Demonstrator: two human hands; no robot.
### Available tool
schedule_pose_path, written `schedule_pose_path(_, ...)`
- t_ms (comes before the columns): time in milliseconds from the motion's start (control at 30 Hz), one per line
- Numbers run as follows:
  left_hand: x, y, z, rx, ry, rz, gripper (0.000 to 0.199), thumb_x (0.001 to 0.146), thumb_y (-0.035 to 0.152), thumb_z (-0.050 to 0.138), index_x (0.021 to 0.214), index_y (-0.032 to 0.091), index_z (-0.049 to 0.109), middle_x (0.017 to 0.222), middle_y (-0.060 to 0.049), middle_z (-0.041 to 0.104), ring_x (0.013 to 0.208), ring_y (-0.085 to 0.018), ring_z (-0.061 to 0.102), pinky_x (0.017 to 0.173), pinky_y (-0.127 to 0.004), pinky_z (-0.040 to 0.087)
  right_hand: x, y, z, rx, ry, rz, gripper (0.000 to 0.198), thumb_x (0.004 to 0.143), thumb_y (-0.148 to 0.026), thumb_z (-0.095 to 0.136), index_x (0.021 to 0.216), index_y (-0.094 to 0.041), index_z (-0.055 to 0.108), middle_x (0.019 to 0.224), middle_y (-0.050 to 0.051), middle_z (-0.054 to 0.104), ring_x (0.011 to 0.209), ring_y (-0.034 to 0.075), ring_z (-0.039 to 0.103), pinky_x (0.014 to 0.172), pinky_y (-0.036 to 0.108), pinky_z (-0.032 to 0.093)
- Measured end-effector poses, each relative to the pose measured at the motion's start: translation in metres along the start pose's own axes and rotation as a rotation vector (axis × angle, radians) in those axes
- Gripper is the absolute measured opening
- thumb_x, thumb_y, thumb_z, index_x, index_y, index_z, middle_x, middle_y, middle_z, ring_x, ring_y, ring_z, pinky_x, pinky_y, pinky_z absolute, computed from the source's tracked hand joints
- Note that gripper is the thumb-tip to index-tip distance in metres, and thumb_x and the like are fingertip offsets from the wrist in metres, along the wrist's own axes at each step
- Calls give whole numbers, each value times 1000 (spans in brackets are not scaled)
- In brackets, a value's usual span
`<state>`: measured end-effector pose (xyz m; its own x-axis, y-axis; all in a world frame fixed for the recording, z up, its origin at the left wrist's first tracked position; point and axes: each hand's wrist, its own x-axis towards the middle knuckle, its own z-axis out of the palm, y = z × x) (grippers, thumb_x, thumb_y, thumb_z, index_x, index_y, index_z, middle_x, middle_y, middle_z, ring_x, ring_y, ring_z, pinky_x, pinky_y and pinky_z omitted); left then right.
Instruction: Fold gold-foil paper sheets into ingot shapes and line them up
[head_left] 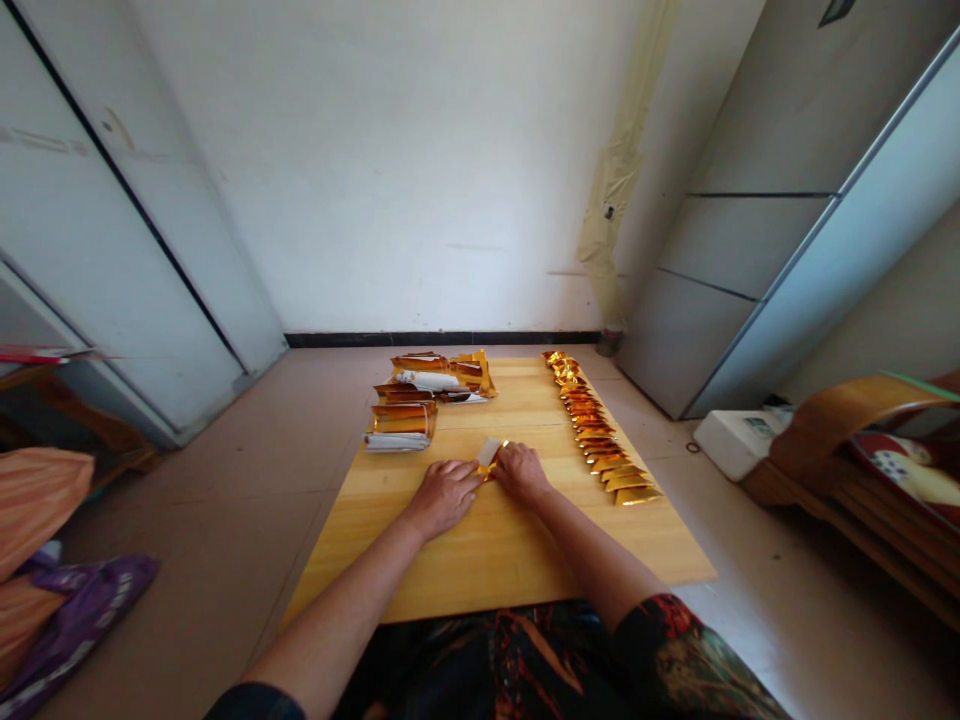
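A small piece of gold foil paper [488, 455], with a pale whitish side showing, lies on the wooden table [480, 570] between my hands. My left hand [448, 495] presses its closed fingers on the paper's left edge. Fingers curled, my right hand [523, 472] grips the right side; its fingertips partly cover the foil. To the right, a long overlapping row of folded gold foil pieces [600, 440] runs along the table. Beyond my left hand lie stacks of gold foil sheets [403, 418], some with white sides showing.
A white wall [420, 170] stands behind the table. Grey cabinet doors [750, 240] rise at the right, near a white box [733, 443] and a wooden seat [847, 480]. Orange and purple bags [97, 610] lie on the floor at the left.
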<state>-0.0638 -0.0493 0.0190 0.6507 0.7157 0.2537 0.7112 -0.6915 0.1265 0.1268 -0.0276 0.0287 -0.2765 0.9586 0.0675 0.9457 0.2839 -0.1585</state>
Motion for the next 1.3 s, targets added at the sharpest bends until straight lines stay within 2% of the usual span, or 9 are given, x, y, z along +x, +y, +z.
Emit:
schedule_pose_path(333,-4,-1,4,-30,23,-3,41,85,19,48,124,28,54,131,-5,55,119,-22,48,99,-43,37,0,-3,-3,-47,-12,-2,22,91,-30,45,101,-19,62,106,9,62,98,20,55,78,29,38)
schedule_pose_path(633,-4,-3,5,-53,-10,-3,42,84,19,48,125,28,52,132,-4,54,120,-22,47,100,-44,36,3,-3,-7,-67,-46,-9,21,90,-30,47,99,-18,62,106,9,63,99,20,56,77,28,39)
schedule_pose_path(867,-7,-1,5,-91,8,-5,51,84,21,49,134,28,42,134,-5,51,121,-21,45,103,-41,33,3,-3,-10,-54,-54,-8,24,90,-33,46,99,-17,62,106,11,63,98,20,56,78,28,39)
schedule_pose_path(1133,-8,1,5,-8,12,14,41,86,24,48,127,30,50,134,-5,51,122,-22,45,99,-43,35,2,-4,-14,-18,-77,3,19,87,-29,51,96,-19,63,106,9,62,97,20,56,76,28,38)
schedule_pose_path(1300,-7,3,4,13,3,-6,38,87,26,49,124,32,53,134,-4,52,121,-22,46,98,-43,36,3,3,-11,51,-41,-4,18,84,-32,56,96,-21,63,102,6,62,95,18,54,74,26,35)
